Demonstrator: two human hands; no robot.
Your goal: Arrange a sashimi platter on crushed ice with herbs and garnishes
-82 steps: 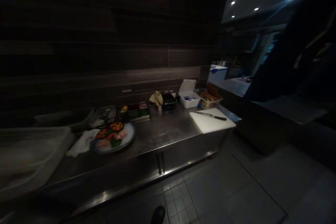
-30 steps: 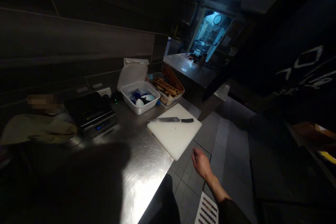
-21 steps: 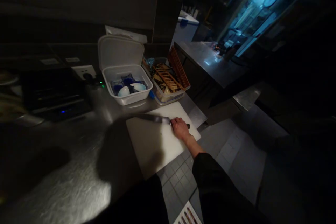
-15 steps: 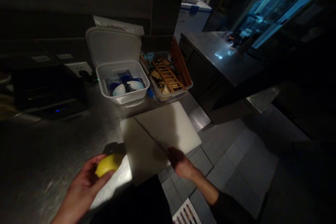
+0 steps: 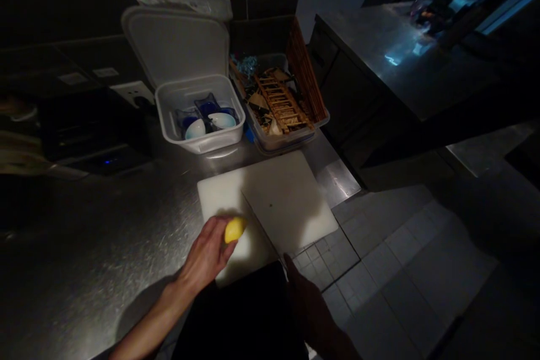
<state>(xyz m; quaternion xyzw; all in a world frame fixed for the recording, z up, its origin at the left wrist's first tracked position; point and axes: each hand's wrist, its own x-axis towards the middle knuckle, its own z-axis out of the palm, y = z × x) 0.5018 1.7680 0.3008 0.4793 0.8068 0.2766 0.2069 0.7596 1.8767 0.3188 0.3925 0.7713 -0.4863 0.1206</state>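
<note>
A big steel surface [image 5: 105,225] fills the lower left of the view, and a white cutting board [image 5: 291,197] lies on it at the edge. Well past both grips, behind the cutting board, sit a white plastic tub [image 5: 198,143] with its lid flipped up and a clear plastic box [image 5: 287,139] full of thin wooden pieces [image 5: 280,102]. In the tub are small blue dishes [image 5: 206,106] and white bowls [image 5: 221,120]. To the left of the tub is a black machine [image 5: 93,129] with a small blue light.

The left grip [image 5: 206,253] is closed around a yellow lemon [image 5: 234,230]. The lemon pokes out at the front of the hand, over the near part of the cutting board. The right grip [image 5: 306,298] is dark and hard to see, but it looks closed on a long kitchen knife [image 5: 264,228]. The knife stands on its sharp edge on the cutting board and points away from the right grip. The lemon is just beside the knife, on its left side.
</note>
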